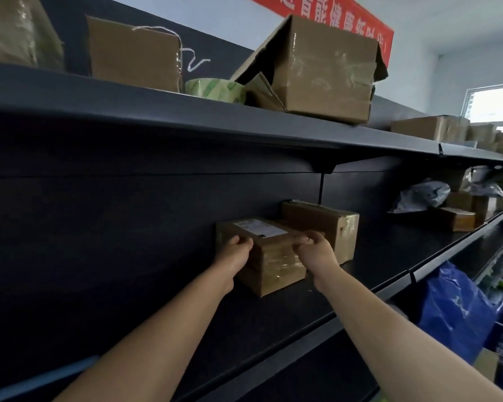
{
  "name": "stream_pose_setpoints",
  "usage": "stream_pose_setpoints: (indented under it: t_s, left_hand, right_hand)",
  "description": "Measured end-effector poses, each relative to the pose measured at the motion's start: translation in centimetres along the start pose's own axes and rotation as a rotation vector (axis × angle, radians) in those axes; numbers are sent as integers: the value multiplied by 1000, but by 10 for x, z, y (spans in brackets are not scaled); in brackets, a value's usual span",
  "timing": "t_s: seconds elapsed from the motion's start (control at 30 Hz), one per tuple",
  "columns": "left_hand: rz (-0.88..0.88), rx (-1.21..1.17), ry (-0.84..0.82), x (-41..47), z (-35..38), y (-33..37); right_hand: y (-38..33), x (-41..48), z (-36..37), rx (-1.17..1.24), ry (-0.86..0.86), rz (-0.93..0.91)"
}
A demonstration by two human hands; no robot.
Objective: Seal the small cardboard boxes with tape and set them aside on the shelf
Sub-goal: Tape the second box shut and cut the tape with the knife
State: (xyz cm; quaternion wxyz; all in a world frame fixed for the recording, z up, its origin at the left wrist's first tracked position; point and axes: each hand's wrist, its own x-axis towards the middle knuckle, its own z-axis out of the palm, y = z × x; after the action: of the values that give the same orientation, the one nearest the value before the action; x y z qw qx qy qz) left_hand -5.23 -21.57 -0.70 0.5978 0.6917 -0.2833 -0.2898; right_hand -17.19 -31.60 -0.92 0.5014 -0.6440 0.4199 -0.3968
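Taped small box (276, 256) (white label on top) sits on the dark lower shelf (389, 256). The left hand (238, 252) and right hand (314, 248) grip its sides, fingers curled. A second box (328, 224) touches it behind-right. Above the box is a tape roll (215, 89) beside an open carton (325, 74). A blue bag (453, 311) is far right, below.

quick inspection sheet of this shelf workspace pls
surface: dark lower shelf carries the boxes
job's things: taped box with label on top, second box behind it, tape roll on upper shelf
clutter: open box on upper shelf, blue bag at right
grippers: left hand and right hand grip the taped box's sides
cables: nothing seen; white string on an upper box
surroundings: red banner, window
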Motion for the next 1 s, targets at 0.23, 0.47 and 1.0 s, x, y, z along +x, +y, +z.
stream_pose_setpoints:
  t_s: [0.23, 0.47, 1.0]
  left_hand:
    - [-36, -22, 26, 12, 12, -2]
    - [-54, -56, 63, 10, 4, -3]
    - [-42, -83, 261, -60, -87, -7]
  right_hand:
    - [4, 20, -5, 40, -107, 23]
    - [2, 22, -4, 64, -83, 57]
    - [-18, -41, 70, 135, -289, 144]
